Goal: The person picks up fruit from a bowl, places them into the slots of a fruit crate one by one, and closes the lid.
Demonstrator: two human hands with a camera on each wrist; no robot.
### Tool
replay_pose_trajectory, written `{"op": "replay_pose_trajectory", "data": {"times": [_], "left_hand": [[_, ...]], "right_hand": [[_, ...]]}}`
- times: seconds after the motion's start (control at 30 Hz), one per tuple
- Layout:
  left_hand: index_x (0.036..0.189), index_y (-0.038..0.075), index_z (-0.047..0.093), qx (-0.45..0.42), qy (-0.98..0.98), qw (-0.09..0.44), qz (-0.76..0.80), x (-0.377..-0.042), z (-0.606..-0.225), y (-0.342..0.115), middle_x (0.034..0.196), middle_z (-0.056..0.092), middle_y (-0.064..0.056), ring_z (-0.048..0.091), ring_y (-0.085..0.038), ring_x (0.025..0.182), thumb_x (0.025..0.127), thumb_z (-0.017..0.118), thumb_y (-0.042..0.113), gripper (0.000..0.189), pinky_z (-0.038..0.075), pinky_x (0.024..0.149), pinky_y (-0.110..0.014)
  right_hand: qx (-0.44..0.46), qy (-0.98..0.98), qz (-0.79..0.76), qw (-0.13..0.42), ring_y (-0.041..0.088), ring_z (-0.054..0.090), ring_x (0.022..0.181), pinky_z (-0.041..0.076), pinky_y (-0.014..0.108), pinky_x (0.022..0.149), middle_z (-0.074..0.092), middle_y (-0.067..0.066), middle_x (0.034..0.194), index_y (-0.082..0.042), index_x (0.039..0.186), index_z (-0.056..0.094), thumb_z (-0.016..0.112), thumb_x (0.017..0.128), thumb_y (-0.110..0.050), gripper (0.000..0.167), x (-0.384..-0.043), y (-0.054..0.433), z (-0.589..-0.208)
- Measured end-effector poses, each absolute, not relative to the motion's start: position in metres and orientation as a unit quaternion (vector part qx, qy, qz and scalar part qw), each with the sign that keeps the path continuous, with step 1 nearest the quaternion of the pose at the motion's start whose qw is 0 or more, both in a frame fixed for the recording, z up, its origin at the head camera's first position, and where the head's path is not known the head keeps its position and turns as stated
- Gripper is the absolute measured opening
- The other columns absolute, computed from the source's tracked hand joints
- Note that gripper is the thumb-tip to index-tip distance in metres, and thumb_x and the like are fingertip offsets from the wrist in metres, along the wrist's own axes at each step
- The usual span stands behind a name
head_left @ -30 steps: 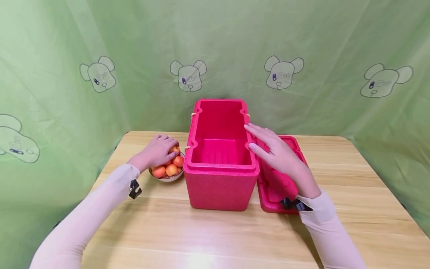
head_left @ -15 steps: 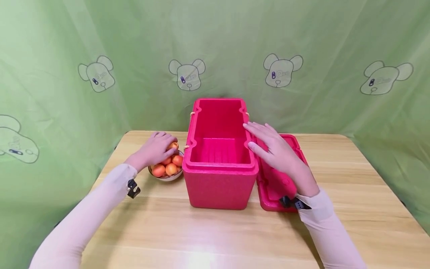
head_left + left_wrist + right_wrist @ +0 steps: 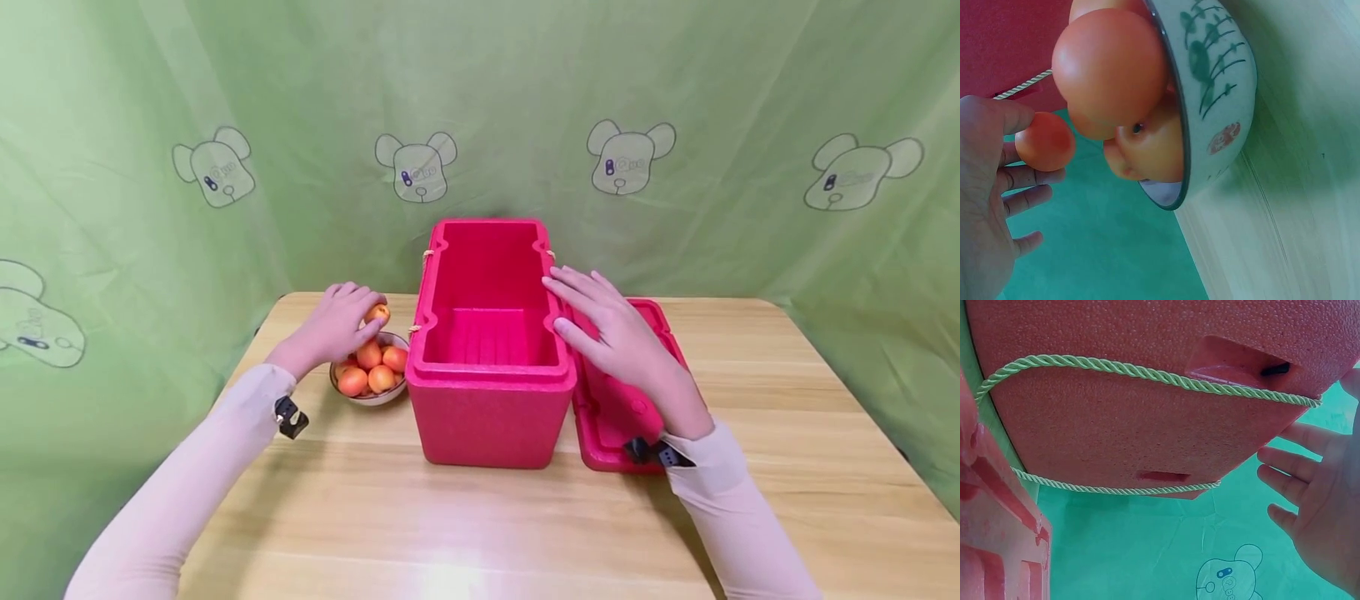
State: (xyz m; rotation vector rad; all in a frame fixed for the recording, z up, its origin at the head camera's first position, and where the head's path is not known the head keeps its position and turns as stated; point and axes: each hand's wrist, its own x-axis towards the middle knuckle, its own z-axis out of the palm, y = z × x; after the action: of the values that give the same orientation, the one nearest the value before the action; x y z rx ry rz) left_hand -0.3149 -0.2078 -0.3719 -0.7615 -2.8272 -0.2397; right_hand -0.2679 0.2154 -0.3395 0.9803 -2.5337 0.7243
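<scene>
Higher now, left hand (image 3: 330, 327) and fruit (image 3: 379, 313)

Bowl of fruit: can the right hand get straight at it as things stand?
Probably not straight across: the red box stands between the right hand and the bowl; reaching over might work.

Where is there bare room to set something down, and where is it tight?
Free: the table before the red box, the stretch right of the red lid, and the box's visible floor. Crowded: little gap shows between bowl and box, with the left hand near; box and lid sit close, by the right hand.
</scene>
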Motion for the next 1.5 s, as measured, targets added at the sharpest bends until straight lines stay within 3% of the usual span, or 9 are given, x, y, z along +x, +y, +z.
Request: {"op": "replay_pose_trajectory", "data": {"times": [0.47,1.0,1.5], "left_hand": [[0.122,0.004,0.063,-0.248,-0.954,0.141,-0.093,-0.311,-0.353,-0.217,0.117,0.066,-0.015,0.053,-0.035,0.117,0.102,0.057,0.03,0.033,0.031,0.112,-0.056],[0.124,0.007,0.061,-0.283,-0.937,0.182,-0.089,-0.321,-0.277,-0.198,0.12,0.064,-0.012,0.051,-0.033,0.117,0.104,0.055,0.033,0.034,0.033,0.109,-0.055],[0.128,0.01,0.06,-0.311,-0.928,0.197,-0.063,-0.345,-0.214,-0.13,0.123,0.06,-0.009,0.047,-0.03,0.116,0.104,0.051,0.032,0.034,0.035,0.107,-0.051]], "right_hand": [[0.359,-0.883,0.244,0.179,0.029,0.034,0.152,0.015,0.046,0.128,0.042,0.006,0.161,-0.017,0.153,0.047,0.063,0.097,-0.031,0.06,-0.27,0.211,-0.34],[0.345,-0.886,0.256,0.174,0.028,0.034,0.152,0.018,0.048,0.127,0.042,0.006,0.161,-0.018,0.154,0.046,0.064,0.097,-0.031,0.061,-0.273,0.212,-0.342],[0.337,-0.888,0.266,0.166,0.027,0.032,0.153,0.023,0.051,0.125,0.04,0.004,0.163,-0.02,0.154,0.045,0.064,0.097,-0.033,0.062,-0.276,0.207,-0.346]]}}
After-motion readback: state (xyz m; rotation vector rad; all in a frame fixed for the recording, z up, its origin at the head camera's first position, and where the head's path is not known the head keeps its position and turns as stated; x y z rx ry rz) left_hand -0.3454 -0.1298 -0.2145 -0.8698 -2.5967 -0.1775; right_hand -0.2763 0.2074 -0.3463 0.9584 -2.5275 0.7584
